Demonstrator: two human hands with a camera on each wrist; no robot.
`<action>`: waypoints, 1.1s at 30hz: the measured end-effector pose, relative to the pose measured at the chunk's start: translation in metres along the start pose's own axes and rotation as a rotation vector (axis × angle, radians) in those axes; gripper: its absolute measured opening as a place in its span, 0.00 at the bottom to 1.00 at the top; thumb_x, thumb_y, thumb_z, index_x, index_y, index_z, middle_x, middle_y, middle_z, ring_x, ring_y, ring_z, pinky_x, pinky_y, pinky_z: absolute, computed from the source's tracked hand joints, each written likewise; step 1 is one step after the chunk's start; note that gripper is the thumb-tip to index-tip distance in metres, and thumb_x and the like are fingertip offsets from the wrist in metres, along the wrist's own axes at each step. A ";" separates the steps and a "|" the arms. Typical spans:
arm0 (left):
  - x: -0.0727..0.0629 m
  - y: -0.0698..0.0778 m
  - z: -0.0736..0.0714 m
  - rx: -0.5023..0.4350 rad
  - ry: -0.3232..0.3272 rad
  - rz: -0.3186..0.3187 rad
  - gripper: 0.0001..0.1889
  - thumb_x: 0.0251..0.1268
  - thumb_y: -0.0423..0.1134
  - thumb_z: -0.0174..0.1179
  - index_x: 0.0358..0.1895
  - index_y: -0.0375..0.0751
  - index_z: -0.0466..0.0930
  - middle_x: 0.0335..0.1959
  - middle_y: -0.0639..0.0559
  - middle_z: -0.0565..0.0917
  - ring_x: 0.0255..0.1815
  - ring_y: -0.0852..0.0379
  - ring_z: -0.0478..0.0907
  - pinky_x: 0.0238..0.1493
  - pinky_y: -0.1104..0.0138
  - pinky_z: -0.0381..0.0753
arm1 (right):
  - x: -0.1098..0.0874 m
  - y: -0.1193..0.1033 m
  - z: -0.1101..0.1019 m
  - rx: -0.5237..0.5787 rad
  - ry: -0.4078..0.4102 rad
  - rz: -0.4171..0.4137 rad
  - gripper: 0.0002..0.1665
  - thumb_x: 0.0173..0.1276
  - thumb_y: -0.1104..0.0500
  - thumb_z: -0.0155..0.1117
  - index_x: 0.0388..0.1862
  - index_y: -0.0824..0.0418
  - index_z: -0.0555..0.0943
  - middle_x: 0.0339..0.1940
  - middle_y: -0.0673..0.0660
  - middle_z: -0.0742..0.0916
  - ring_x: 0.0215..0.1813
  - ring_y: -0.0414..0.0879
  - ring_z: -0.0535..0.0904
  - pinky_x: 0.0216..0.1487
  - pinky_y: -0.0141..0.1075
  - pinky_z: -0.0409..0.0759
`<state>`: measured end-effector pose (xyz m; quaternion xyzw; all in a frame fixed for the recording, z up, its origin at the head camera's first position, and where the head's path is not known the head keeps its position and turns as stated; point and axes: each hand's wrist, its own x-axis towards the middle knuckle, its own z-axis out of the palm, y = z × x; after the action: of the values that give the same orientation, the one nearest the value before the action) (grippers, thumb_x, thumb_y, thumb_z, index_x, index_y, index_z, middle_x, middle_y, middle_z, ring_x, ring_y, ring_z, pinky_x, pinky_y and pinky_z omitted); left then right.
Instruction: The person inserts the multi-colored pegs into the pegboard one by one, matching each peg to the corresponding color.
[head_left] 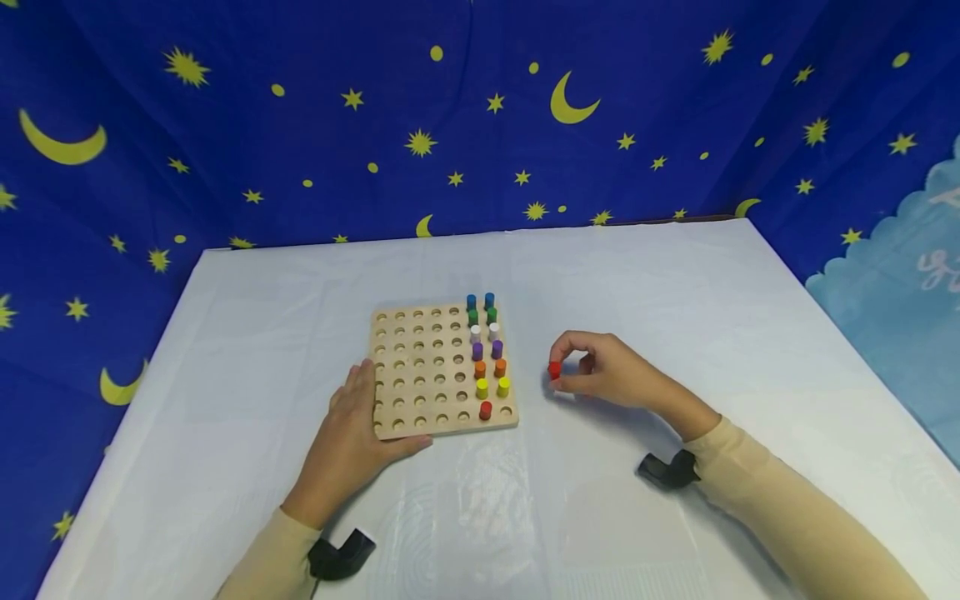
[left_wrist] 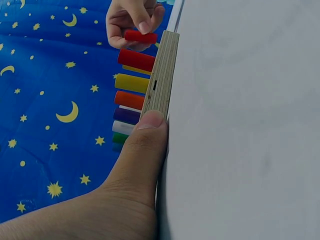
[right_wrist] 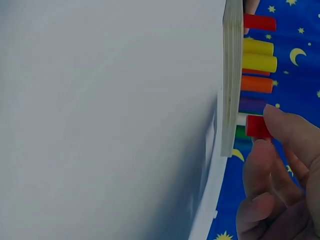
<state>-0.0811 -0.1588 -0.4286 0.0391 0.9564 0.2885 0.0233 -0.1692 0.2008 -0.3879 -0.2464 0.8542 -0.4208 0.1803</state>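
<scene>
My right hand (head_left: 600,369) pinches a red peg (head_left: 555,370) between thumb and fingertips, just off the right side of a wooden pegboard (head_left: 408,372). In the right wrist view the red peg (right_wrist: 257,127) sticks out from the pinch. My left hand (head_left: 352,433) rests at the board's near left corner, fingers laid along the left edge and thumb along the front edge. Two right-hand columns hold paired pegs: blue, green, white, purple, orange and yellow (head_left: 482,388) from back to front. In the front row, one red peg (head_left: 486,410) stands beside an empty corner hole.
White sheeting covers the table (head_left: 637,283). Behind it hangs a blue cloth (head_left: 315,133) with yellow moons and stars. A black wrist strap piece (head_left: 341,556) sits by the left sleeve and another black piece (head_left: 667,471) by the right sleeve.
</scene>
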 end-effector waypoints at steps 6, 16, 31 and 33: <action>0.001 0.000 0.000 0.003 0.006 0.002 0.72 0.40 0.72 0.72 0.80 0.34 0.39 0.80 0.34 0.49 0.82 0.36 0.45 0.80 0.43 0.49 | 0.003 -0.005 0.002 0.048 0.031 0.017 0.12 0.62 0.60 0.74 0.41 0.52 0.80 0.46 0.53 0.85 0.20 0.47 0.78 0.25 0.36 0.83; 0.002 0.000 -0.001 0.007 0.009 0.004 0.73 0.40 0.73 0.71 0.80 0.34 0.38 0.81 0.34 0.49 0.82 0.36 0.44 0.80 0.43 0.48 | 0.007 -0.017 0.011 0.057 0.047 -0.002 0.12 0.60 0.59 0.75 0.40 0.52 0.81 0.43 0.51 0.87 0.22 0.47 0.79 0.25 0.36 0.84; 0.000 -0.001 -0.001 0.003 0.007 -0.001 0.73 0.40 0.72 0.72 0.80 0.32 0.39 0.80 0.33 0.49 0.82 0.36 0.45 0.80 0.43 0.49 | 0.007 -0.032 0.044 0.009 -0.017 -0.096 0.11 0.57 0.57 0.78 0.36 0.48 0.83 0.36 0.43 0.89 0.23 0.41 0.75 0.25 0.29 0.77; 0.000 -0.001 0.000 0.000 0.006 0.000 0.73 0.40 0.72 0.72 0.80 0.32 0.39 0.80 0.34 0.49 0.82 0.36 0.45 0.80 0.43 0.49 | 0.007 -0.033 0.047 -0.008 -0.022 -0.101 0.11 0.57 0.57 0.78 0.36 0.48 0.83 0.36 0.43 0.89 0.24 0.42 0.76 0.25 0.29 0.77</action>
<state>-0.0809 -0.1599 -0.4293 0.0382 0.9564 0.2888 0.0203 -0.1420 0.1494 -0.3896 -0.2946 0.8404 -0.4232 0.1671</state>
